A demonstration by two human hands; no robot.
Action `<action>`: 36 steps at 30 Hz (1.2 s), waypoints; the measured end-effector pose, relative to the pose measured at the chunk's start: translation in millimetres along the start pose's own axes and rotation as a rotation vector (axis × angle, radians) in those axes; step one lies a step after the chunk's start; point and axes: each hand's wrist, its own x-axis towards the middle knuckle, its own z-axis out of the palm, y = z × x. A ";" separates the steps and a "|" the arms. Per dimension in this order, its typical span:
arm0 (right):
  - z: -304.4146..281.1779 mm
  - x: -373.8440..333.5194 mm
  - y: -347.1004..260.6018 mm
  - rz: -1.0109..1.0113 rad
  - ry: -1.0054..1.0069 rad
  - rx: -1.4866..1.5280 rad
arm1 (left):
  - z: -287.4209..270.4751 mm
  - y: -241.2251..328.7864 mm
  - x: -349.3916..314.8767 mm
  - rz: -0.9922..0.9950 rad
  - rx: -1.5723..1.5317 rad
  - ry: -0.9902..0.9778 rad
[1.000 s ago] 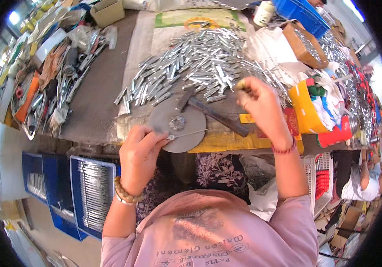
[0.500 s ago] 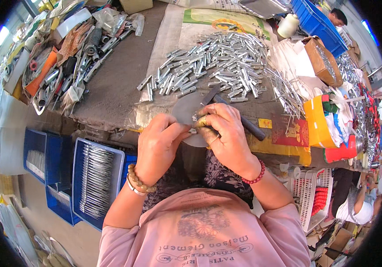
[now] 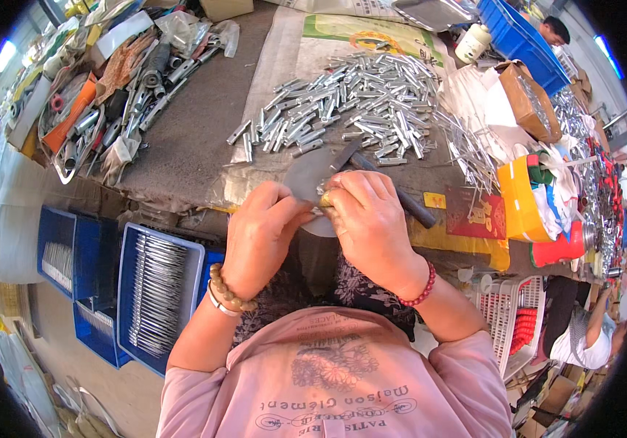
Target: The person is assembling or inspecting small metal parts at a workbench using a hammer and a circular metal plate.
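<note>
My left hand [image 3: 261,232] and my right hand [image 3: 373,228] meet at the near edge of the bench, fingertips pinched close together. Between them shows a bit of small silvery metal, mostly covered by the fingers, so its kind is not clear. Beneath the hands lies a smooth grey rounded plate [image 3: 303,175]. A hammer [image 3: 417,209] rests just beyond my right hand, its head over the plate's edge and its dark handle slanting to the right. Farther back, a heap of short silvery metal tubes [image 3: 350,98] is spread on a printed sack [image 3: 284,51].
Thin metal rods [image 3: 470,157] and a yellow box [image 3: 521,201] of cloths lie at right. Tools fill a tray [image 3: 65,174] at far left. Below left, a blue bin [image 3: 198,274] holds rows of metal rods. A white basket [image 3: 503,321] stands low at right, near another person [image 3: 583,343].
My right hand's fingers have curled in closer around the small metal piece, its thumb now more hidden. The left hand has barely shifted.
</note>
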 end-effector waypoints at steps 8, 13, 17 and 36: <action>-3.6 7.0 -5.6 -0.117 -0.087 -0.163 | -0.1 -2.1 -0.7 -0.004 -0.018 -0.007; -5.6 6.5 -1.2 -0.107 -0.173 -0.190 | 1.8 -1.8 0.9 -0.006 -0.040 0.014; -24.6 1.0 8.2 0.010 -0.027 -0.059 | 2.8 -3.9 -1.3 -0.017 -0.046 0.019; -61.0 -38.2 -9.1 0.133 -0.008 -0.013 | -3.6 -7.6 -0.5 -0.073 -0.171 -0.052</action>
